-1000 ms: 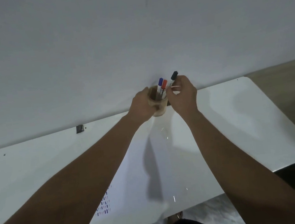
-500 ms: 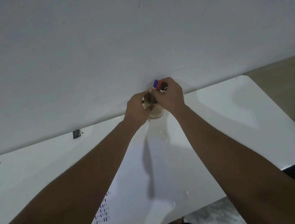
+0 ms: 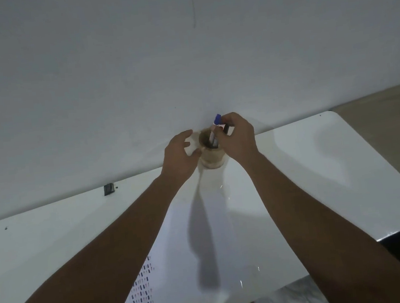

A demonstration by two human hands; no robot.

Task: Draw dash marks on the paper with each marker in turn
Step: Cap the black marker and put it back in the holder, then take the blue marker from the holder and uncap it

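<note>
A tan cup [image 3: 211, 158] stands at the table's far edge by the wall. A blue-capped marker [image 3: 217, 120] sticks up out of it. My right hand [image 3: 239, 140] is over the cup's right side, fingers closed on the top of a black marker [image 3: 225, 130] that sits low in the cup beside the blue one. My left hand [image 3: 179, 155] is just left of the cup with its fingers spread and only the thumb near the cup's wall. The paper [image 3: 180, 248] lies nearer me, with rows of coloured dash marks [image 3: 142, 290] partly hidden by my left forearm.
The white table [image 3: 333, 173] runs left to right against a plain wall [image 3: 182, 53]. A small dark object [image 3: 108, 188] sits at the table's back edge on the left. The table's right corner and the floor beyond it show at the right.
My right hand carried the black marker from above the cup down into it. My left hand, which gripped the cup, has opened and come off it.
</note>
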